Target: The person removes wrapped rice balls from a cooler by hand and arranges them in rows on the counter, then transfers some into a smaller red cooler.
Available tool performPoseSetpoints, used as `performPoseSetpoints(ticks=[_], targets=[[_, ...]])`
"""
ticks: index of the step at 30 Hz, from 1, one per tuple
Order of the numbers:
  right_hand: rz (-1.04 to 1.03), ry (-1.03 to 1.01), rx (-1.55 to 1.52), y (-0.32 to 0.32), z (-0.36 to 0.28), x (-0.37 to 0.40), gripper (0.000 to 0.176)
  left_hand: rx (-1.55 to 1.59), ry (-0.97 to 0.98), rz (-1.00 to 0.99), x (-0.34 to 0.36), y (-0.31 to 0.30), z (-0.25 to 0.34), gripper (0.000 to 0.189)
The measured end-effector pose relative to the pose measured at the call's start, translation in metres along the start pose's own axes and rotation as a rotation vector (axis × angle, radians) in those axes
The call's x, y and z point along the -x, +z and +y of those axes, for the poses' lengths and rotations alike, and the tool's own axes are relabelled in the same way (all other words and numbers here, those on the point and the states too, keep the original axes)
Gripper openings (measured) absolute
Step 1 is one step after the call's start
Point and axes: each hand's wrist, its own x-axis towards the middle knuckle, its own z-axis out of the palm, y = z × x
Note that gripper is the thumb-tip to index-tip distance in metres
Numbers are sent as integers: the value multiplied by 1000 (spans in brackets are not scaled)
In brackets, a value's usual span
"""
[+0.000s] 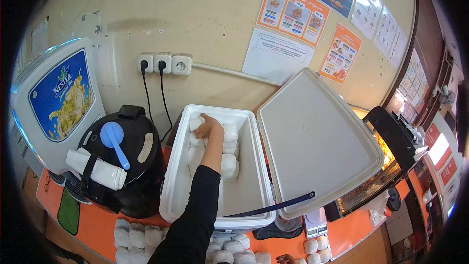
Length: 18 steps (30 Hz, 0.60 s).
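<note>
My right arm, in a black sleeve, reaches into a white cooler box point(168, 186). The hand point(209, 126) at its end has its fingers curled over a white wrapped bundle point(196, 123) at the box's back left corner. More white bundles point(228, 164) are stacked below and beside it inside the box. At the bottom edge of the view my other hand point(286, 259) shows only in part, beside small white bundles point(312, 247) on the orange counter; what it holds, if anything, is hidden.
The box's grey lid point(317, 142) stands open to the right, a dark blue strap point(278, 206) across the front. A black rice cooker point(132, 166) with a blue scoop point(115, 142) is left. More bundles point(137, 237) lie in front; a scale point(316, 222) and lit display cabinet point(381, 156) stand right.
</note>
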Motion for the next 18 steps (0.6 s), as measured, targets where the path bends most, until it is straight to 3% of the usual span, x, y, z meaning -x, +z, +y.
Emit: performPoseSetpoints(ticks=[1, 2, 4, 7, 10, 14, 15, 18], targets=[[-12, 33, 38, 1, 8, -2, 20, 33, -59, -74, -3, 0, 1, 98], [-14, 35, 38, 3, 8, -3, 20, 31, -59, -72, 1, -6, 5, 98], [8, 8, -22, 8, -9, -1, 21, 22, -202, 37, 10, -25, 16, 81], [-7, 20, -42, 11, -35, -1, 21, 35, -251, -15, 1, -23, 19, 75], [35, -73, -11, 9, 1, -7, 18, 61, -326, -99, -9, -26, 24, 68], [139, -234, -28, -16, 10, -15, 16, 106, -275, -102, 1, -46, 33, 68], [161, -216, 13, -26, 8, -16, 17, 143, -233, -206, 10, -67, 38, 72], [209, -147, -188, -42, -148, 4, 19, 318, -147, -373, -3, -59, 36, 79]])
